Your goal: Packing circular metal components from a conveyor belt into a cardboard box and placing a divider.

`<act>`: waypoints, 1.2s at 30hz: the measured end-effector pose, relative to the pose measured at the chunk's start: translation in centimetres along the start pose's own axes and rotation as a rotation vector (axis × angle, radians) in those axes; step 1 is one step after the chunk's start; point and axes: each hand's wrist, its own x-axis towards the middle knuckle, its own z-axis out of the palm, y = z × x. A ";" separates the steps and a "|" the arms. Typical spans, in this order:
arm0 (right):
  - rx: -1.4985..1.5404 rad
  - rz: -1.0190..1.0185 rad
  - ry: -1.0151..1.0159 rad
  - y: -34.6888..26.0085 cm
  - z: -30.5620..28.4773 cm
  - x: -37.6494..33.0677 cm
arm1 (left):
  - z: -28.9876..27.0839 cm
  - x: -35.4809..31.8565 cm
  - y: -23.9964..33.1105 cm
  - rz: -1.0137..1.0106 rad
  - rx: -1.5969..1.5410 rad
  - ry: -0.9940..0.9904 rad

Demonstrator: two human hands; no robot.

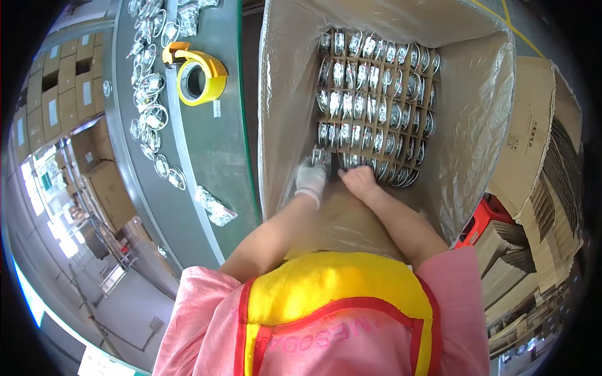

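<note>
A large carton lined with clear plastic stands in front of me. Inside it, cardboard dividers hold several rows of silvery ring-shaped parts, set on edge. In a white glove, my left hand is at the near left corner of the grid, its fingers closed around a silvery ring-shaped part. Beside it, my bare right hand rests at the near row with its fingers curled. Whatever those fingers hold, if anything, is hidden under them.
To the left runs a green conveyor belt. On it lie a yellow tape dispenser, more loose ring-shaped parts and a clear plastic packet. Flattened cardboard and a red plastic item stand right of the carton.
</note>
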 end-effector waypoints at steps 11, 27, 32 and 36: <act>0.115 0.027 -0.016 0.3 -0.6 -0.6 | 0.6 -2.1 3.8 -0.164 0.617 0.049; 0.326 -0.032 0.142 -1.7 2.3 4.4 | 0.3 -1.4 4.5 -0.179 0.974 -0.081; 0.308 0.045 0.190 -1.4 3.2 3.8 | 1.1 -0.1 3.4 -0.158 1.005 -0.144; 0.312 0.022 0.162 -2.6 0.3 2.4 | 1.1 -1.1 5.5 -0.007 1.184 -0.197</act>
